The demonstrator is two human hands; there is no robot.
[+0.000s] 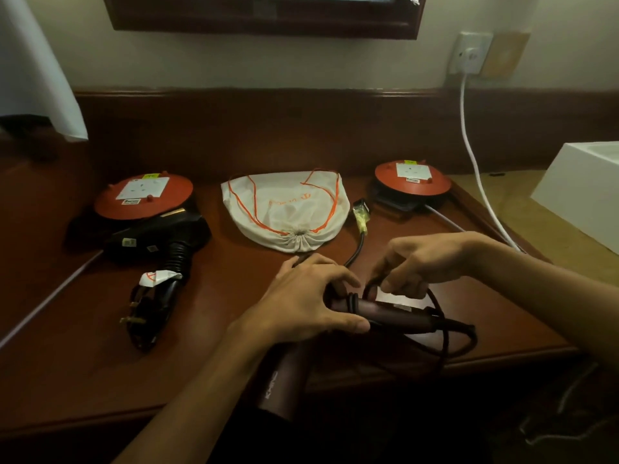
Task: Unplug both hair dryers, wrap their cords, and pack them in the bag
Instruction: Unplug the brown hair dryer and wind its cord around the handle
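A maroon hair dryer lies at the desk's front edge, barrel hanging over toward me. My left hand grips it where handle meets body. My right hand pinches its dark cord, which loops around the handle; the cord's plug lies free near the bag. A black hair dryer lies at the left with its cord bundled and plug free. The cream drawstring bag with orange strings lies flat at the middle back, its mouth cinched.
Two red cable reels with sockets sit on the desk, one at the left and one at the right. A white cable runs from the wall outlet down the right side. A white box stands at the far right.
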